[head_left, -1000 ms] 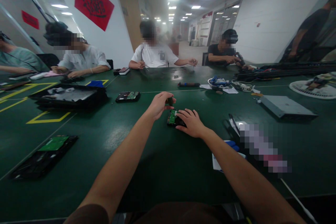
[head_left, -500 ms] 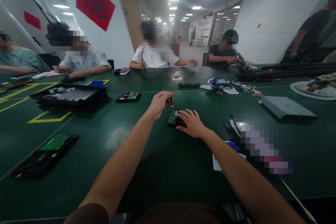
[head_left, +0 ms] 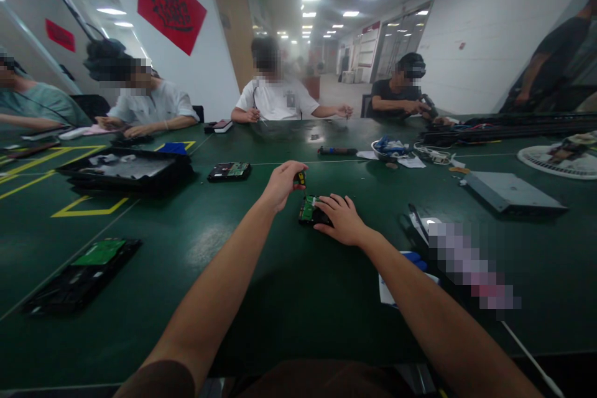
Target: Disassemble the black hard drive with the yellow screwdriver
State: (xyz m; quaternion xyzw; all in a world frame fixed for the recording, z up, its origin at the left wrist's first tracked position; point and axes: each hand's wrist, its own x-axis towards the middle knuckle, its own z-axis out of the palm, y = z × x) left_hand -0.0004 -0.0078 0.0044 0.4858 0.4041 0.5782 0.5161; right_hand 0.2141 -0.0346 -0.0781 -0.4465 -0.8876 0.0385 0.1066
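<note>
A small black hard drive (head_left: 308, 211) with a green circuit board facing up lies on the dark green table (head_left: 289, 286) in front of me. My right hand (head_left: 340, 219) rests on its right side, fingers curled over it, holding it down. My left hand (head_left: 282, 184) is closed round the black and yellow handle of a screwdriver (head_left: 301, 179), held upright just above the drive's far left corner.
Another drive (head_left: 228, 171) and a black tray (head_left: 124, 171) lie to the left, an opened device (head_left: 79, 277) at near left. A grey box (head_left: 510, 189), tools and papers sit at right. Several people work along the far edge.
The screwdriver handle has turned slightly in my left hand, showing more yellow. Both hands stay in place over the drive.
</note>
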